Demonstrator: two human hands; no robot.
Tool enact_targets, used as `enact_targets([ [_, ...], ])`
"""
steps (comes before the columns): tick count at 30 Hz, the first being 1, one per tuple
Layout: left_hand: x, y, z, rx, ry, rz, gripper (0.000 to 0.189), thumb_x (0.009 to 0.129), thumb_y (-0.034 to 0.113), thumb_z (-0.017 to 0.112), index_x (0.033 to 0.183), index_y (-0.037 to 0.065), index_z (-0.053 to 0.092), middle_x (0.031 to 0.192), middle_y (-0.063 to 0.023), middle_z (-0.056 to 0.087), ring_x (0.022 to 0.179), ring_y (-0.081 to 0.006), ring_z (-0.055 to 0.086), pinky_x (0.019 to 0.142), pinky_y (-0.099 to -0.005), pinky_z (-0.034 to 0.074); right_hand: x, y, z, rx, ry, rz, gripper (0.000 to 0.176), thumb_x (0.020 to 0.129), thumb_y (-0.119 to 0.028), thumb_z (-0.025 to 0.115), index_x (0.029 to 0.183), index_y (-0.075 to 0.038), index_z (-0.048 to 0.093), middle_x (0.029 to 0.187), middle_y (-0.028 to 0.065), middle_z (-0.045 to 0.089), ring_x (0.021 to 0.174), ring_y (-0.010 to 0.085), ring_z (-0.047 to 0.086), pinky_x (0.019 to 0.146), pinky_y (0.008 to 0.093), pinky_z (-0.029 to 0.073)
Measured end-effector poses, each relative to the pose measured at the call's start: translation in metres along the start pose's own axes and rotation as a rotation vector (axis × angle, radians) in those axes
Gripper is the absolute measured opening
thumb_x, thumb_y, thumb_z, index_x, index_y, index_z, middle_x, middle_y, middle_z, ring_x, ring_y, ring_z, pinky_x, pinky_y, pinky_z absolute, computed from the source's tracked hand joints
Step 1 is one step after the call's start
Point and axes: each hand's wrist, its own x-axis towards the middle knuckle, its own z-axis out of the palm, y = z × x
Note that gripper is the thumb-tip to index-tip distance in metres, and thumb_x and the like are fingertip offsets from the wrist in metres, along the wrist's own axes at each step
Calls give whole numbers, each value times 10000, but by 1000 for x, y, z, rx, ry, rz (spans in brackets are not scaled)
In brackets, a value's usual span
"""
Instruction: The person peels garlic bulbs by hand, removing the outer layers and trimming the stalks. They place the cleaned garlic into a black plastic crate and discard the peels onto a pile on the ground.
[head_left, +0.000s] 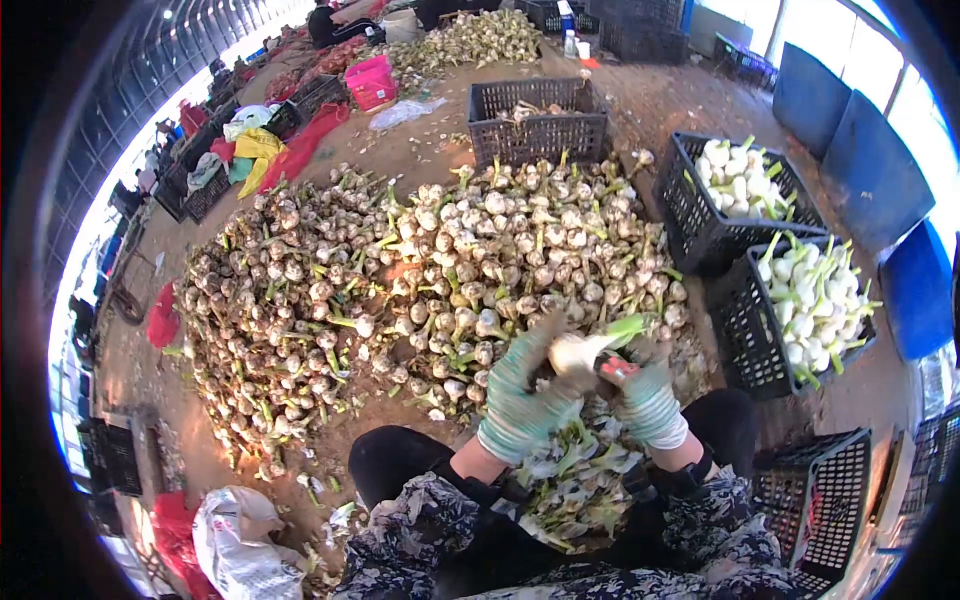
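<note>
Both my hands wear striped gloves with dirty fingers and are raised over the near edge of the garlic pile. My left hand (530,385) is closed round the left side of a pale garlic bulb (575,352), its fingers blurred. The bulb's green stem points right. My right hand (645,395) is closed beside the stem, with a small red object (620,369) showing at its fingers; the rest of that object is hidden. Below my hands, peeled skins and leaves (580,480) lie between my legs. The pile of unpeeled garlic (530,240) spreads out in front.
Black crates of cleaned garlic stand at the right (710,235), (745,330). Another crate (535,140) is behind the pile, and an upturned one (815,500) is at lower right. A white sack (240,540) lies lower left; a pink bucket (371,84) stands farther back.
</note>
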Motion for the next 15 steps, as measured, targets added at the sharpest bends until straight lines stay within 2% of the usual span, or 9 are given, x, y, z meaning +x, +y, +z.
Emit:
enact_targets([
  [1, -1, -2, -1, -124, 37, -221, 562, 790, 286, 656, 1205, -28, 444, 985, -75, 587, 819, -150, 577, 723, -276, 481, 0, 6, -4, -25, -110, -164, 288, 766, 65, 558, 1043, -8, 529, 913, 77, 596, 777, 151, 589, 658, 259, 503],
  [2, -4, -23, -7, -405, 68, -409, 447, 839, 225, 586, 1185, -21, 449, 986, -81, 572, 853, -128, 556, 751, -269, 480, 3, 4, -8, -450, -167, -281, 288, 755, 38, 588, 1035, -6, 540, 930, 74, 600, 777, 143, 586, 669, 250, 487],
  [4, 1, -13, -1, -650, 66, -674, 415, 885, 367, 472, 1066, -6, 501, 853, -78, 596, 713, -146, 582, 615, -304, 516, 2, -12, -7, -878, -208, -686, 298, 729, 18, 632, 1015, 6, 549, 940, 65, 606, 784, 122, 576, 699, 244, 471],
  [6, 0, -5, 8, -523, 46, -737, 482, 879, 492, 389, 952, 35, 525, 735, -68, 598, 616, -178, 595, 503, -325, 508, 0, -13, -11, -699, -253, -620, 313, 735, 14, 634, 1034, -8, 542, 939, 54, 609, 815, 111, 573, 735, 243, 463],
  [8, -8, -11, 25, -430, 244, -642, 490, 871, 510, 395, 912, 43, 536, 713, -80, 590, 621, -183, 592, 555, -315, 509, -1, -17, -20, -452, -310, -149, 333, 740, 20, 631, 1055, -19, 531, 950, 54, 608, 845, 115, 571, 759, 239, 459],
  [10, -4, -41, 16, -1677, -99, -807, 416, 814, 285, 621, 1079, -5, 484, 913, -102, 564, 760, -200, 582, 723, -310, 501, -10, -14, -23, -275, -341, -200, 344, 741, 20, 634, 1062, -26, 521, 958, 53, 606, 862, 119, 571, 768, 237, 459],
  [12, -31, 4, 44, -15, 163, -203, 509, 786, 244, 658, 1172, 0, 435, 931, -91, 569, 815, -189, 575, 681, -298, 502, -19, -20, -24, -385, -349, -281, 325, 722, 13, 656, 1022, -21, 536, 953, 53, 605, 860, 115, 565, 771, 232, 454],
  [13, -33, 12, 48, -9, 161, -205, 509, 786, 244, 658, 1172, 0, 435, 931, -91, 569, 815, -189, 575, 681, -298, 502, -20, -24, -30, -447, -399, -277, 316, 698, 3, 682, 985, -17, 553, 948, 49, 603, 869, 110, 560, 775, 231, 448],
  [15, -40, 23, 49, -510, 225, -576, 499, 808, 279, 625, 1184, 11, 435, 948, -99, 574, 808, -178, 570, 631, -295, 501, -20, -27, -40, -378, -434, -224, 318, 690, 1, 688, 979, -13, 558, 948, 50, 603, 875, 113, 559, 770, 235, 449],
])
